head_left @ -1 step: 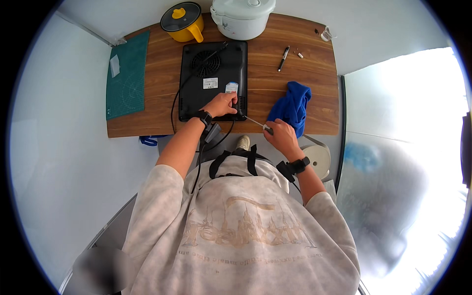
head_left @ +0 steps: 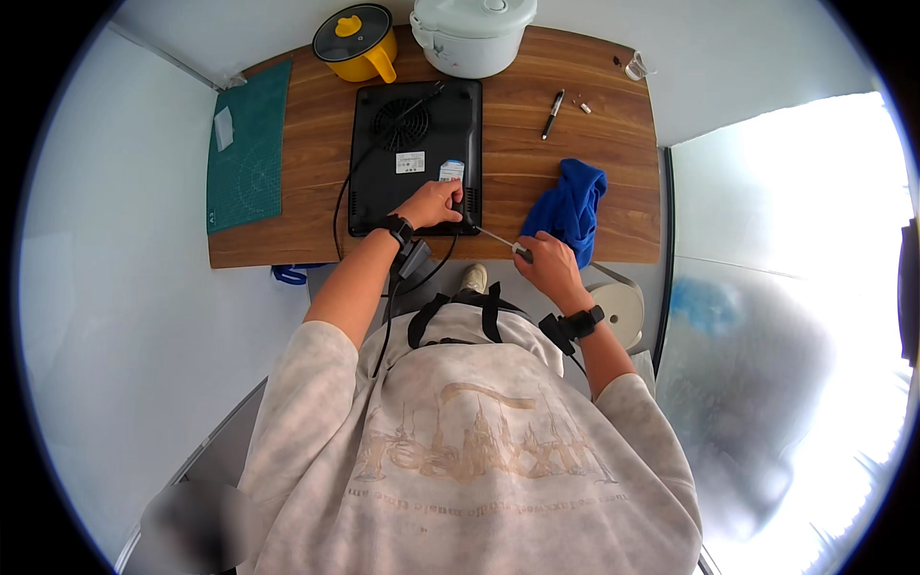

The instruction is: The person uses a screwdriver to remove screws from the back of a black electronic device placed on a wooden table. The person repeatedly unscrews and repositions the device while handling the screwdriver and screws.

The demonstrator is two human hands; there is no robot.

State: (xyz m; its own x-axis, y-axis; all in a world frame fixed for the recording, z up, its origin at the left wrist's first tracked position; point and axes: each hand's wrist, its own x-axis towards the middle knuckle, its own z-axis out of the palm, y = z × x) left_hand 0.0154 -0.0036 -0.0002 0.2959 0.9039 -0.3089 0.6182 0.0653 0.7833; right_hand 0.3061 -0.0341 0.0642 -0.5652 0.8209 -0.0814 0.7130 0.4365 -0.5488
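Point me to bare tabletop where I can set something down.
Bare wood lies between the green mat and the black appliance, and between that appliance and the pen and blue cloth. Crowded: around the appliance's near right corner, with the left hand, right hand and screwdriver, and behind the appliance, yellow pot and white pot.

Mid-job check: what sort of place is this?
Probably a small indoor appliance workspace, though I can't be certain: a black appliance lies vented underside up on a wooden table, a yellow pot stands beyond it, and the right hand holds a screwdriver.
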